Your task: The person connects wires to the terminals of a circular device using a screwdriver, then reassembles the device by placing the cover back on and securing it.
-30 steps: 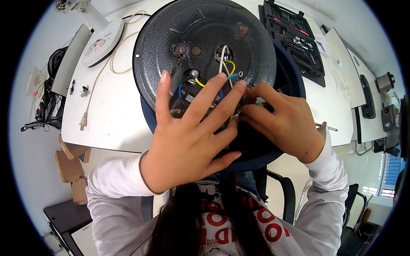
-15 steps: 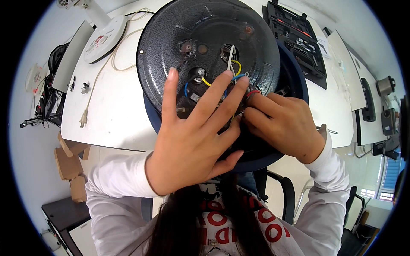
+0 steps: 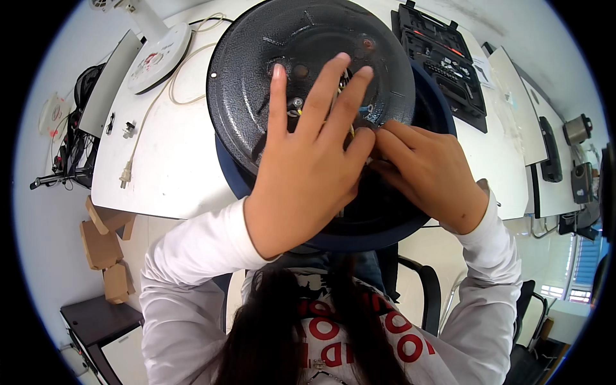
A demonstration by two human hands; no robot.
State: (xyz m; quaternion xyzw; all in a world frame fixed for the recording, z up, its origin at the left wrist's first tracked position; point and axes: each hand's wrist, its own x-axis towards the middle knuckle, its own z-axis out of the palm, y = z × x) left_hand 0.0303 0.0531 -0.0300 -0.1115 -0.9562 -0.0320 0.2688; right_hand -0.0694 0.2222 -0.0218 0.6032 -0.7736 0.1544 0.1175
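Right hand: fingers bunched; I cannot tell what its grip holds. Left hand: three fingers fanned over the black disc, thumb hidden; grip unclear to me. Disc over blue tub, at worktop's near edge.

I have a round black textured metal plate lying over a dark blue round shell, offset toward its far left; dark shell interior exposed near right. Shell overlaps bench near edge. Yellow wire, blue ring terminal at plate, mostly hidden from me.
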